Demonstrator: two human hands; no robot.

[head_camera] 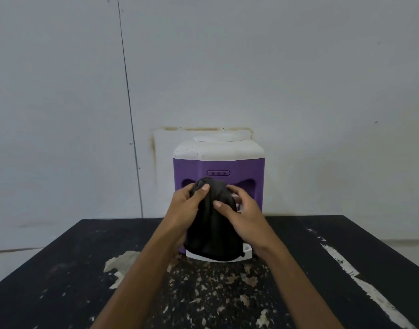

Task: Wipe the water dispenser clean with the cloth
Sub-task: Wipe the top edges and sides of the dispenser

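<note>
Pinching dark cloth (213, 231), fingers (237, 191) of left hand (183, 207) and right hand (245, 213), masking water dispenser (218, 162) front, chipped table (61, 262).

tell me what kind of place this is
Likely a plain back room or workspace: a purple-and-white water dispenser stands on a worn black table with flaking paint, against a bare, stained grey wall.

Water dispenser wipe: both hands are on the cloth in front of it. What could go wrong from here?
1. The left hand and right hand both grip the dark cloth; nothing steadies the water dispenser, so a firm push might slide it on the table.
2. The cloth's lower end hangs by the drip tray, close to the table's peeling surface; it could pick up flakes and smear them.
</note>
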